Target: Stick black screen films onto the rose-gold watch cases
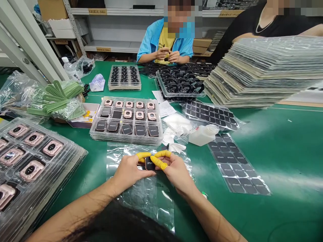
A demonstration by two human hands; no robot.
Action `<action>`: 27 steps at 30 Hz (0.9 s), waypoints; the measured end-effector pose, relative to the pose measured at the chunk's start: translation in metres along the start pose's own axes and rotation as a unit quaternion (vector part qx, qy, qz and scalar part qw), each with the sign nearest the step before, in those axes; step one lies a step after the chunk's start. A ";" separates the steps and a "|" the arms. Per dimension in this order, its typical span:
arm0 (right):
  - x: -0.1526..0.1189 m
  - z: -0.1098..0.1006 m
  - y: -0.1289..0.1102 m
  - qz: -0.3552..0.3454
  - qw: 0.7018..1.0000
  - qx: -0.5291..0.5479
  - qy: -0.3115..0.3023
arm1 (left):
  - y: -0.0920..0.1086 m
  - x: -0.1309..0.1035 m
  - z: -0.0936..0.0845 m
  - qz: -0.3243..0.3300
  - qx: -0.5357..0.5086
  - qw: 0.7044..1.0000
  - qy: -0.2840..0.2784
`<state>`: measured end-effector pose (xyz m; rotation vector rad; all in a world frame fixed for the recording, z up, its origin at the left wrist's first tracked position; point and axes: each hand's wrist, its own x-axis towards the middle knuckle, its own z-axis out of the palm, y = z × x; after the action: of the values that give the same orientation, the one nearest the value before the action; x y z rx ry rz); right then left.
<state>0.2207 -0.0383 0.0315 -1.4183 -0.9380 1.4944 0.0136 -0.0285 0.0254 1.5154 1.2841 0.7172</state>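
Between my two hands is a smartwatch case [149,163] with a dark label-like film over its screen. My left hand [131,169] grips it from the left side, a yellow finger cot on one finger. My right hand [171,164], with yellow cots on thumb and finger, presses on the case's right part. Clear plastic bags [146,195] lie beneath. Just beyond stands a clear tray [126,139] with pink watch cases, some back up, others with dark films. To the right lies a sheet of dark square films [237,164].
Stacked trays of pink watch cases [50,185] stand at left, near green straps [63,95]. A white bottle [203,135], tissues [178,124], black straps [176,80] and a tall tray stack [264,70] lie beyond. Two people sit across the table.
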 end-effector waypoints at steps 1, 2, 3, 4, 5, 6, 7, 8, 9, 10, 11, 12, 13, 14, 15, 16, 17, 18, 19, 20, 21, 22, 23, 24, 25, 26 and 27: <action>-0.001 0.001 -0.001 0.002 1.000 0.002 0.000 | -0.001 0.000 0.000 -0.002 -0.001 1.000 0.002; -0.001 0.001 -0.001 0.005 1.000 0.003 -0.004 | -0.001 0.000 0.000 -0.003 -0.004 1.000 0.003; -0.001 0.003 -0.001 0.009 1.000 0.002 -0.011 | -0.002 0.000 -0.001 -0.003 -0.007 1.000 0.001; -0.001 0.004 0.000 0.012 1.000 0.000 -0.022 | -0.003 0.000 -0.001 0.002 -0.008 1.000 -0.002; -0.001 0.006 0.000 0.012 0.999 -0.001 -0.030 | -0.004 0.000 -0.001 0.009 -0.006 1.000 -0.003; 0.000 0.007 0.002 0.007 0.999 -0.001 -0.032 | -0.004 0.000 -0.002 0.018 -0.003 1.000 -0.002; 0.001 0.007 0.003 0.000 1.000 -0.001 -0.030 | -0.005 0.000 -0.002 0.025 -0.001 1.000 -0.001; 0.003 0.007 0.005 -0.007 1.000 0.000 -0.026 | -0.005 0.001 -0.002 0.031 0.000 1.000 0.000; 0.004 0.007 0.006 -0.012 1.000 0.001 -0.026 | -0.005 0.001 -0.002 0.035 -0.001 0.999 0.000; 0.005 0.005 0.008 -0.016 0.999 0.001 -0.030 | -0.005 0.001 -0.002 0.038 -0.001 0.999 -0.002; 0.006 0.004 0.009 -0.017 0.999 0.001 -0.038 | -0.006 0.002 -0.002 0.040 0.002 0.999 -0.005; 0.007 0.002 0.010 -0.017 0.999 0.003 -0.048 | -0.006 0.002 -0.002 0.042 0.008 0.999 -0.007; 0.007 0.000 0.011 -0.019 0.998 0.007 -0.052 | -0.006 0.002 -0.002 0.043 0.015 0.999 -0.007; 0.008 -0.002 0.011 -0.022 0.998 0.013 -0.053 | -0.007 0.003 -0.002 0.043 0.020 0.999 -0.007; 0.008 -0.003 0.012 -0.025 0.998 0.017 -0.053 | -0.008 0.003 -0.002 0.041 0.021 0.999 -0.009; 0.008 -0.003 0.013 -0.027 0.998 0.017 -0.054 | -0.008 0.003 -0.002 0.039 0.020 0.999 -0.014; 0.008 -0.003 0.013 -0.028 0.998 0.014 -0.057 | -0.009 0.003 -0.002 0.039 0.022 0.999 -0.019; 0.008 -0.002 0.014 -0.029 0.998 0.010 -0.061 | -0.009 0.003 -0.001 0.039 0.027 0.999 -0.022; 0.008 -0.001 0.015 -0.027 0.998 0.005 -0.062 | -0.010 0.003 -0.001 0.041 0.035 0.998 -0.023; 0.008 0.000 0.015 -0.024 0.998 -0.001 -0.057 | -0.010 0.002 -0.001 0.042 0.042 0.998 -0.023; 0.008 0.002 0.015 -0.021 0.999 -0.007 -0.045 | -0.010 0.002 0.000 0.043 0.047 0.998 -0.022; 0.008 0.003 0.016 -0.019 0.999 -0.014 -0.036 | -0.010 0.002 0.000 0.044 0.048 0.998 -0.022; 0.007 0.003 0.016 -0.019 0.999 -0.022 -0.034 | -0.010 0.003 0.001 0.043 0.044 0.998 -0.024; 0.006 0.003 0.016 -0.018 0.999 -0.030 -0.040 | -0.010 0.003 0.002 0.043 0.040 0.998 -0.029; 0.005 0.001 0.015 -0.018 0.998 -0.038 -0.051 | -0.012 0.004 0.002 0.043 0.037 0.998 -0.034; 0.004 -0.001 0.014 -0.018 0.997 -0.044 -0.061 | -0.013 0.006 0.003 0.042 0.034 0.998 -0.036; 0.003 -0.004 0.013 -0.018 0.997 -0.049 -0.061 | -0.015 0.007 0.005 0.041 0.028 0.998 -0.042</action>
<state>0.2239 -0.0407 0.0184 -1.3832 -1.1193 1.5410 0.0142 -0.0236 0.0091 1.6341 1.1937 0.6685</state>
